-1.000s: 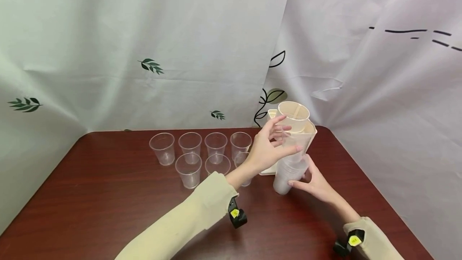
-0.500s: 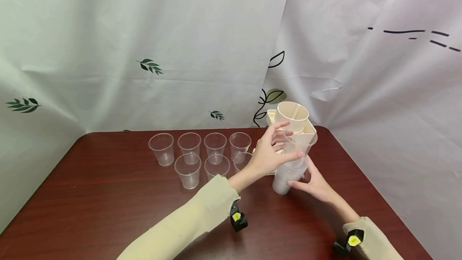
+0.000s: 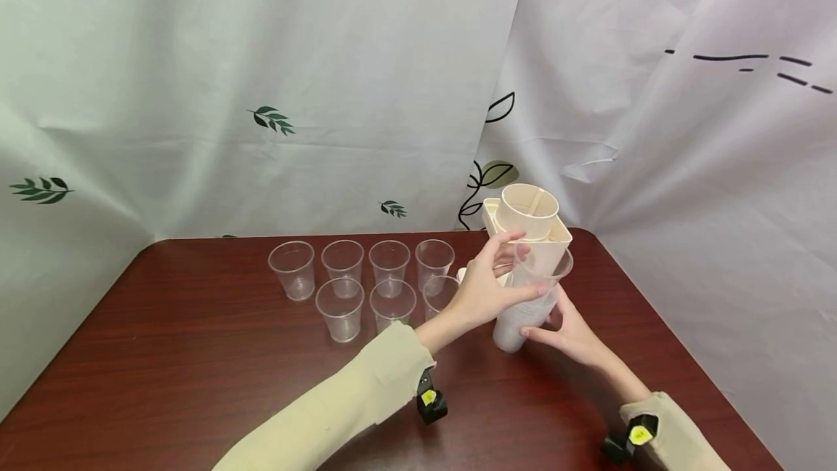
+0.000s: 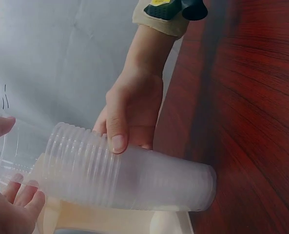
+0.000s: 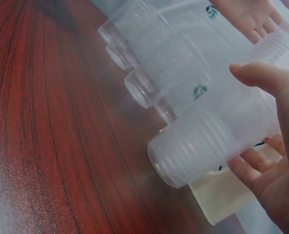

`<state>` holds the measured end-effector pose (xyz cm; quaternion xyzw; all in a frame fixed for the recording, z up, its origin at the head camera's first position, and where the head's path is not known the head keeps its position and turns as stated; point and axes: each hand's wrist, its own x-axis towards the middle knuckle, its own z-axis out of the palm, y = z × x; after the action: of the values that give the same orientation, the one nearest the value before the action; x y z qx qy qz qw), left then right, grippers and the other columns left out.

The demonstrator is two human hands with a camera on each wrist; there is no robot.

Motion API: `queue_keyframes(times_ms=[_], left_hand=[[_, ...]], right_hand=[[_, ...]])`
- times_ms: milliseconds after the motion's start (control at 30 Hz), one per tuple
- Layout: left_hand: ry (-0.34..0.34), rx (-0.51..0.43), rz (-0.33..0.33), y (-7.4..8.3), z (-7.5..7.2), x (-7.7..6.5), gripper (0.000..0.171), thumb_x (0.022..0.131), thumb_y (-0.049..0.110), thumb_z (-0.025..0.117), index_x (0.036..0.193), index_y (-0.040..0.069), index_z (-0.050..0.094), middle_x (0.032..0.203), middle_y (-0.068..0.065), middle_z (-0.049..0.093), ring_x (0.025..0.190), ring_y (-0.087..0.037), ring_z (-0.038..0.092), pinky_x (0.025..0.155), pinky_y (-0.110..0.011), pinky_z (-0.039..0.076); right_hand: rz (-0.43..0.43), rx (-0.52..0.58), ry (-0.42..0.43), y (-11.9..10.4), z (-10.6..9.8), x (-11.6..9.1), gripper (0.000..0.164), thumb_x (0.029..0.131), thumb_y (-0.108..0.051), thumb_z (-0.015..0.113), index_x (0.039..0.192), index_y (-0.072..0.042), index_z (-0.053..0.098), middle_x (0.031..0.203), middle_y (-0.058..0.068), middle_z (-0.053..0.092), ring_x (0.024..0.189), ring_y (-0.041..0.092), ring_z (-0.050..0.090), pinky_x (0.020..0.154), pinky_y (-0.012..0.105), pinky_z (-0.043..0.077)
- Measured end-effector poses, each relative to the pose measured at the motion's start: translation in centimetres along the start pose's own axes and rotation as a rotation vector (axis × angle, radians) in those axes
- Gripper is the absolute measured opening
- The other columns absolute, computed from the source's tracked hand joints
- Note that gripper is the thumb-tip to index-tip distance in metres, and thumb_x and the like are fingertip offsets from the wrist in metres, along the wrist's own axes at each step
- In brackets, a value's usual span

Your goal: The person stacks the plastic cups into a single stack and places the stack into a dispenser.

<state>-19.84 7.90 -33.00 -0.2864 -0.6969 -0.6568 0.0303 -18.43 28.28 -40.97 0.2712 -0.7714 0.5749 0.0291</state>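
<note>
My left hand (image 3: 484, 282) holds a single clear plastic cup (image 3: 546, 272) between thumb and fingers. The cup's lower end sits at the mouth of a stack of nested clear plastic cups (image 4: 86, 170). My right hand (image 3: 575, 333) grips that stack (image 5: 198, 141) from the side, thumb on the near side and fingers behind. The stack leans, with its rims up toward the right and its base low over the table. In the left wrist view the right thumb presses along the ribbed rims. Some left fingers are hidden behind the single cup.
Several clear cups (image 3: 344, 309) stand upright in two rows to the left; my left forearm partly covers the front row. Behind my hands is a cream container (image 3: 493, 213) with a round open cylinder (image 3: 530, 209) on top. Fabric hangs behind the dark red table (image 3: 196, 384).
My left hand has lowered slightly, and the single cup it holds has sunk and tilted toward the mouth of the stack. The right hand and stack stay nearly still.
</note>
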Motion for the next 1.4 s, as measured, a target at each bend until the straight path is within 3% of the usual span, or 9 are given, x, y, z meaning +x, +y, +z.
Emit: queue_keyframes(times_ms=[200, 767, 1100, 1400], left_hand=[[-0.003, 0.040, 0.019, -0.1, 0.0, -0.3, 0.073, 0.075, 0.013, 0.081, 0.137, 0.015, 0.044, 0.127, -0.009, 0.064, 0.120, -0.017, 0.059, 0.102, -0.024, 0.047], [-0.025, 0.113, -0.004, -1.2, 0.3, -0.8, 0.073, 0.074, 0.014, 0.082, 0.137, 0.016, 0.045, 0.133, -0.005, 0.059, 0.123, -0.012, 0.055, 0.101, -0.023, 0.047], [-0.035, 0.093, -0.044, -1.8, 0.4, -1.0, 0.074, 0.073, 0.012, 0.083, 0.137, 0.014, 0.046, 0.133, -0.007, 0.059, 0.124, -0.018, 0.055, 0.103, -0.027, 0.047], [-0.039, 0.096, -0.055, -1.9, 0.5, -1.0, 0.073, 0.073, 0.014, 0.083, 0.136, 0.015, 0.047, 0.133, -0.007, 0.058, 0.124, -0.018, 0.055, 0.102, -0.024, 0.046]], right_hand=[[0.012, -0.008, 0.002, 0.0, 0.0, -0.1, 0.078, 0.079, 0.011, 0.067, 0.142, -0.013, 0.028, 0.130, -0.013, 0.047, 0.109, 0.000, 0.059, 0.087, 0.017, 0.052], [-0.016, -0.043, 0.008, 0.2, 0.1, -0.1, 0.080, 0.077, 0.013, 0.068, 0.143, -0.001, 0.025, 0.132, -0.017, 0.045, 0.111, -0.004, 0.056, 0.086, 0.015, 0.052], [-0.006, -0.036, 0.013, 0.2, 0.1, -0.2, 0.078, 0.078, 0.013, 0.068, 0.142, -0.005, 0.027, 0.130, -0.016, 0.047, 0.110, -0.004, 0.058, 0.085, 0.016, 0.052], [-0.011, -0.044, 0.012, 0.2, 0.0, -0.2, 0.079, 0.077, 0.013, 0.068, 0.142, 0.002, 0.025, 0.131, -0.016, 0.046, 0.110, -0.004, 0.057, 0.086, 0.015, 0.052]])
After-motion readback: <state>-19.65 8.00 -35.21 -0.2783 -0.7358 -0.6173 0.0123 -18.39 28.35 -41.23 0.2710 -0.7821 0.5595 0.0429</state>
